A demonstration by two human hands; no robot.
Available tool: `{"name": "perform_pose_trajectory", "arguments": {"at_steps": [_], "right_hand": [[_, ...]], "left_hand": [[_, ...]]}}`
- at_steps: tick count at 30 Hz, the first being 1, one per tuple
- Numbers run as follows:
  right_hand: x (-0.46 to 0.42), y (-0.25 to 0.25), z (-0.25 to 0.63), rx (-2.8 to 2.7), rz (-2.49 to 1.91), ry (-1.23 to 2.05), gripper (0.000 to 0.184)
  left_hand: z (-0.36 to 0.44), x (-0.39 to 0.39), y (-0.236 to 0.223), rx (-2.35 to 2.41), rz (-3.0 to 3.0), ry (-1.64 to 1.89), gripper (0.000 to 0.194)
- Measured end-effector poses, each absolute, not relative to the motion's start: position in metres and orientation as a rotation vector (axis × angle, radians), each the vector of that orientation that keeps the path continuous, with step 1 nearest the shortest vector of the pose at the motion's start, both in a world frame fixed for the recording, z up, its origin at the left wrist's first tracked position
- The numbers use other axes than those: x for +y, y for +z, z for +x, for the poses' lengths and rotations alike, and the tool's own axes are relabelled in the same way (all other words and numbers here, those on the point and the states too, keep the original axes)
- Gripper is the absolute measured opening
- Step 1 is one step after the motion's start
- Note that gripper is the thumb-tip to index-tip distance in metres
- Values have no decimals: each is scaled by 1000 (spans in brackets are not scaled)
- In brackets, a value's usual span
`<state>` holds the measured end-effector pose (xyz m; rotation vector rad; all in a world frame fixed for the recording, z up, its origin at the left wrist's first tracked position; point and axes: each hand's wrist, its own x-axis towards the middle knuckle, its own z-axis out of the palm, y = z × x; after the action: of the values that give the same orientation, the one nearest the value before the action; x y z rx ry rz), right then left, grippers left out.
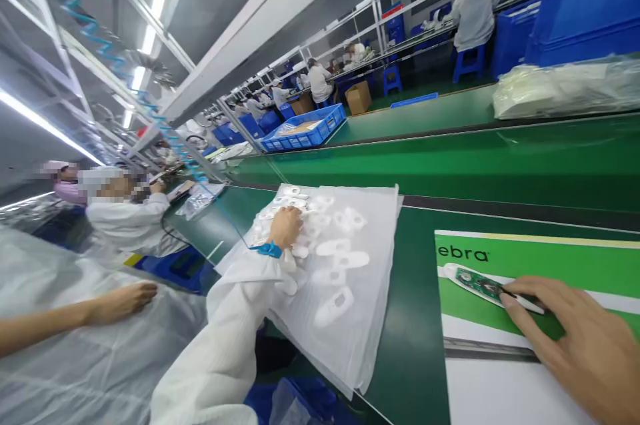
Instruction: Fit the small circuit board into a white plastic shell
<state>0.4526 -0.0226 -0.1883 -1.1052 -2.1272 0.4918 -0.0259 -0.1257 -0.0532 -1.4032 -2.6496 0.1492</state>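
My right hand [575,338] pinches the near end of a slim white plastic shell with a green circuit board [480,283] in it. Something small and dark shows at the fingertips. The shell lies over a green and white printed sheet [500,325]. Farther left, my left hand [286,228], with a blue wrist strap [267,249], reaches down with curled fingers into a cluster of white plastic shells [295,201]. Its fingertips are partly hidden among them. More shells, some with an oblong opening [337,305], lie spread on a white foam sheet [350,351].
A green bench [410,318] runs beneath, with a green raised strip behind. Beyond stand a blue crate [305,135] and a plastic-wrapped stack [565,88]. To the left sits a co-worker [125,218]; another person's bare forearm [65,318] rests nearby. A coiled blue hose [107,45] hangs above.
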Motion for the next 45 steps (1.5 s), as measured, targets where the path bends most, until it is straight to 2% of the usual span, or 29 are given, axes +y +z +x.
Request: {"name": "perform_pose_trajectory", "arguments": {"at_steps": [4,9,11,13,17,19,21,23,27,31,34,38,45], "right_hand": [[-28,-163,447,-2136,-1162,569,34],[-27,-156,453,-2173,-1199,633,34],[-27,-154,457,-2200,-1215,609,32],[-26,-152,458,-2234,-1262,592,25],[-22,-148,460,-2242,-1351,544,21],[-21,-146,469,-2231,-1389,498,20],[-22,-145,483,-2206,-1448,448,21],[-23,-147,498,-2190,-1485,417,22],[-24,-155,512,-2163,-1387,419,26],[-24,-160,495,-2083,-1362,394,25],[-23,-158,482,-2071,-1375,422,23],[-19,-154,482,-2060,-1326,525,22],[-21,-155,487,-2056,-1323,561,17]], "left_hand": [[-27,-114,-49,-2600,-1429,179,13],[24,-102,-31,-2514,-1453,-75,35],[76,-101,-20,-2560,-1774,-231,42],[136,-98,-16,-2577,-2294,-398,35],[235,-90,-45,-2440,-3116,-277,25],[264,-90,-70,-2363,-3098,-246,18],[282,-96,-92,-2229,-2878,-348,27],[290,-106,-110,-2011,-2747,-415,35],[286,-119,-129,-1702,-2895,-486,30],[264,-112,-131,-1833,-2864,-585,21],[248,-105,-123,-1956,-2747,-535,11],[236,-102,-111,-2060,-2723,-474,9],[250,-60,-95,-2101,-2589,-841,8]]}}
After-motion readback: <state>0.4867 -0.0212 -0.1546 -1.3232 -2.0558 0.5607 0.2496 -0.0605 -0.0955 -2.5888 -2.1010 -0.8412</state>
